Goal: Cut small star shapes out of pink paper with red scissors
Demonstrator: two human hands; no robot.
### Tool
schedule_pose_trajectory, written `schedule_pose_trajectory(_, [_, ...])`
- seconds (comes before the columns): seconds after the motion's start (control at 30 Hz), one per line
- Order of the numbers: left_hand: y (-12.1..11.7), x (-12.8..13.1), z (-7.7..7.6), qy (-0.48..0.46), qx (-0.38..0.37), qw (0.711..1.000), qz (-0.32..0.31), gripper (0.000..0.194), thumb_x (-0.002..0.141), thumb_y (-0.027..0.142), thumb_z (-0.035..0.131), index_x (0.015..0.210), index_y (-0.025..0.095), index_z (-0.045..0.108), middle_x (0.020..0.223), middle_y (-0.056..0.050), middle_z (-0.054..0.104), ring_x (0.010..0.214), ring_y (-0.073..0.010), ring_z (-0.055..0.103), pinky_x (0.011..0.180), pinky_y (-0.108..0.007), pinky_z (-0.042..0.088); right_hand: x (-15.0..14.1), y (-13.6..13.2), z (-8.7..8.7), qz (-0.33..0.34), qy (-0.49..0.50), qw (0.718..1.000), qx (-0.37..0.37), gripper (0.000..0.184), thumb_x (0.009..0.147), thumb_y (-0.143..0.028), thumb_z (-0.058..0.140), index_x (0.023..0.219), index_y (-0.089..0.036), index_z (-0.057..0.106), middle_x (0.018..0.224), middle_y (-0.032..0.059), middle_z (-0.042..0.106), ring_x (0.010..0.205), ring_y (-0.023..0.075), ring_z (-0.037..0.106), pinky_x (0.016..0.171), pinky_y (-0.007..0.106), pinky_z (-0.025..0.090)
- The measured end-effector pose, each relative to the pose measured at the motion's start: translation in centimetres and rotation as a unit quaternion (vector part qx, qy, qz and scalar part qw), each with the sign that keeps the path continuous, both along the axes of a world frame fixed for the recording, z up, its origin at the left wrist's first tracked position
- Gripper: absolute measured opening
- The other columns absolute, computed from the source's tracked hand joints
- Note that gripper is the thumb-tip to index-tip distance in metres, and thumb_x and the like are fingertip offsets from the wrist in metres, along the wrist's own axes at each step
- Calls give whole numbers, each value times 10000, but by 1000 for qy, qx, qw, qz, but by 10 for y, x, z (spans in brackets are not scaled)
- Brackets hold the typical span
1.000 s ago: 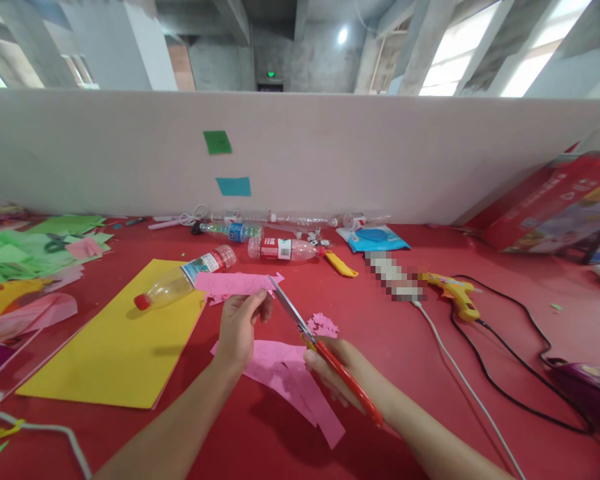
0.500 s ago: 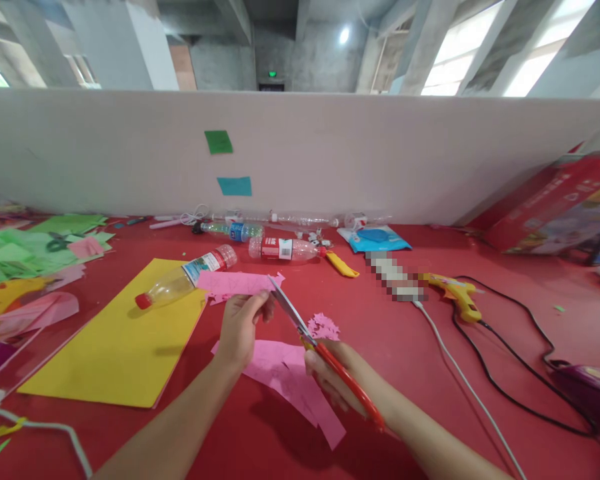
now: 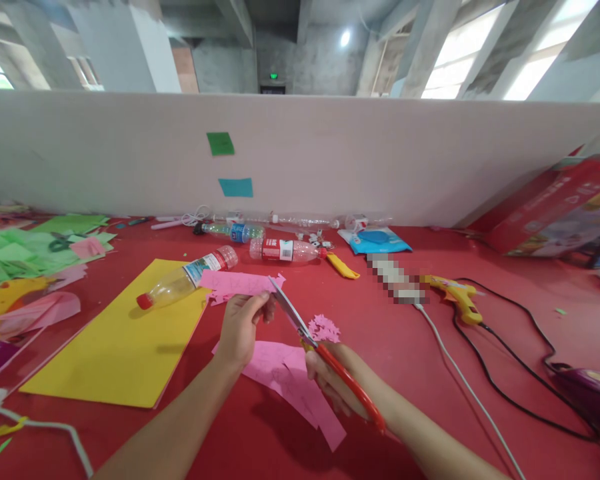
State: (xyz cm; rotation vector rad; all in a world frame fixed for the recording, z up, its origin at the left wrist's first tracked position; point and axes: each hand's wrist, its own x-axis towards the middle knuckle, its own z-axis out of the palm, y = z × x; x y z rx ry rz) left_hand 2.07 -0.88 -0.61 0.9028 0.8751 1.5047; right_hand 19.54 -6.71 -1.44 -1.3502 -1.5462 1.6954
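A strip of pink paper (image 3: 233, 283) is pinched between the thumb and fingers of my left hand (image 3: 240, 330). My right hand (image 3: 343, 370) is closed around red-handled scissors (image 3: 337, 373). Their blade tips meet the strip's right end, just beyond my left fingertips. Below my hands, larger cut sheets of pink paper (image 3: 285, 379) lie on the red table. A small heap of pink paper snippets (image 3: 324, 328) sits behind the scissors, and more pink scraps lie under the held strip.
Yellow paper (image 3: 120, 340) lies at left, with a plastic bottle (image 3: 187, 277) across its corner. More bottles (image 3: 285, 250) line the back by a white partition (image 3: 305, 153). A yellow glue gun (image 3: 455, 293) with a black cord lies right. Green paper scraps (image 3: 25, 253) pile up far left.
The whole view has shifted very slightly. Both hands, the pink strip and the scissors keep almost the same positions.
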Motion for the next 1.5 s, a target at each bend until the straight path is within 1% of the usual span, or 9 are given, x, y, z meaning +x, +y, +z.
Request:
schedule_pose_trajectory(0.27, [-1, 0, 0, 4, 1, 1000, -1, 185, 671, 234, 655, 511, 143, 632, 481, 7, 578, 456, -80, 470, 465, -220, 339, -4, 0, 6, -25, -25, 999, -21, 376, 800, -530, 562, 652, -219, 410, 417, -107, 295, 318, 47, 245, 311, 175, 205])
schedule_pose_trajectory(0.37, [-1, 0, 1, 8, 1, 1000, -1, 187, 666, 234, 653, 503, 146, 625, 473, 10, 570, 455, -79, 463, 466, -221, 337, -4, 0, 6, -17, -30, 999, -5, 376, 800, -515, 567, 644, -219, 397, 423, -106, 289, 331, 47, 244, 318, 173, 201])
schedule_pose_trajectory(0.57, [-1, 1, 3, 15, 5, 1000, -1, 195, 671, 238, 647, 500, 149, 620, 470, 10, 565, 457, -81, 458, 470, -225, 336, 1, 2, -4, -6, -13, 1000, 23, 334, 873, -441, 490, 645, -212, 402, 450, -98, 297, 346, 49, 247, 326, 171, 212])
schedule_pose_trajectory(0.73, [-2, 0, 3, 15, 6, 1000, -2, 186, 672, 234, 644, 509, 150, 617, 476, 13, 563, 459, -81, 456, 471, -225, 336, 3, 3, -9, -5, -11, 1000, 16, 371, 858, -507, 515, 653, -214, 416, 440, -99, 300, 333, 54, 246, 305, 176, 222])
schedule_pose_trajectory(0.97, [-2, 0, 2, 23, 12, 1000, -5, 202, 686, 239, 636, 508, 147, 612, 470, 10, 550, 460, -84, 452, 470, -228, 334, 2, 3, -4, -3, -14, 1000, 18, 417, 824, -567, 536, 650, -216, 392, 481, -91, 298, 361, 50, 236, 315, 179, 209])
schedule_pose_trajectory(1.13, [0, -3, 3, 28, 15, 999, -2, 196, 691, 256, 636, 526, 149, 630, 493, -1, 576, 465, -94, 473, 472, -236, 350, 3, 4, 3, 11, -29, 998, 50, 406, 840, -518, 543, 627, -212, 385, 480, -86, 290, 379, 50, 242, 344, 191, 209])
schedule_pose_trajectory(1.23, [3, -8, 2, 32, 19, 999, 26, 187, 685, 268, 644, 540, 151, 638, 489, 1, 577, 451, -95, 469, 462, -240, 338, 3, 4, 6, 5, -46, 997, 62, 416, 827, -513, 579, 624, -206, 385, 491, -87, 300, 389, 43, 248, 351, 185, 207])
schedule_pose_trajectory(1.33, [5, -10, -1, 29, 14, 998, 53, 178, 662, 251, 664, 522, 156, 611, 475, 17, 556, 439, -83, 436, 447, -233, 319, 3, 4, 7, -6, -33, 998, 46, 446, 807, -599, 556, 653, -199, 435, 474, -92, 326, 359, 38, 268, 334, 176, 211])
schedule_pose_trajectory(1.5, [-2, -3, -5, 65, 9, 996, 57, 213, 707, 317, 684, 568, 164, 633, 531, 4, 596, 524, -111, 512, 522, -241, 405, 1, 1, 3, 13, 48, 998, 26, 580, 760, -775, 443, 696, -199, 454, 381, -109, 359, 275, 45, 306, 314, 171, 239])
